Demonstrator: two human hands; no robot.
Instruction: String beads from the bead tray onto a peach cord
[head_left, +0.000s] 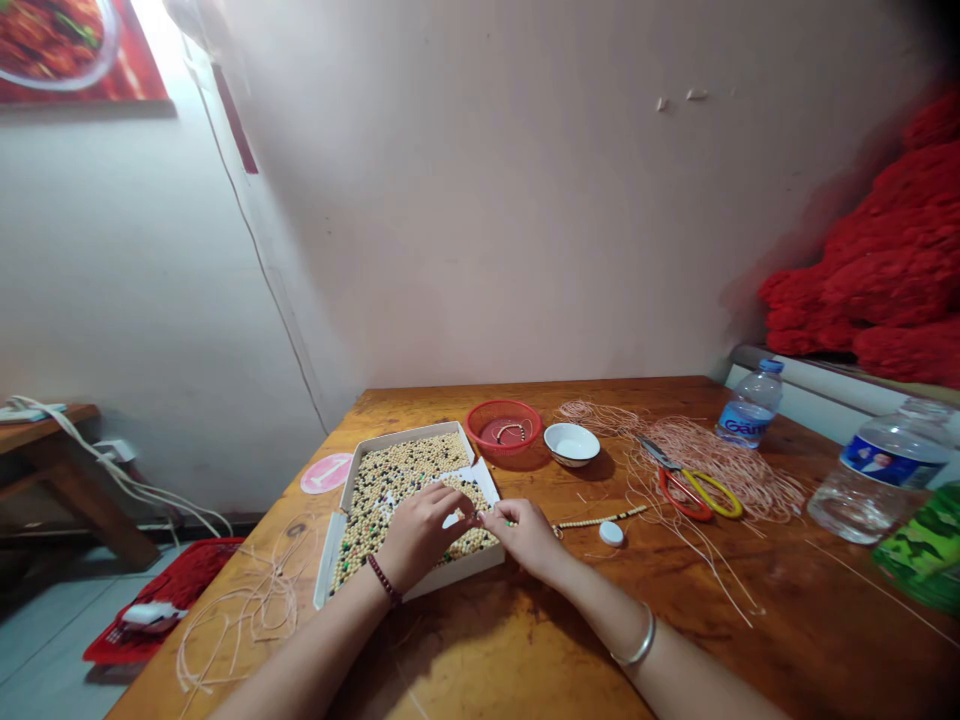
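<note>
Over the front of a shallow cardboard box (420, 590) of small beads (409, 460), mostly cream with some black and green, my two hands nearly meet. My left hand (427, 530), with a dark bead bracelet on its wrist, has thumb and forefinger pinched together; what lies between the tips is too small to name. My right hand (529, 542), with a silver bangle on its wrist, is closed around a string of beads (600, 520). That string comes out behind the hand and lies to the right on the table, beside a small white cap (611, 533).
A red basket (504, 428) holding a beaded loop and a white bowl (571, 444) stand behind. Scissors (690, 480) lie on tangled pinkish cord (750, 475). Bottles (750, 405) stand at the right. Loose cord (251, 605) and a pink disc (326, 473) lie left.
</note>
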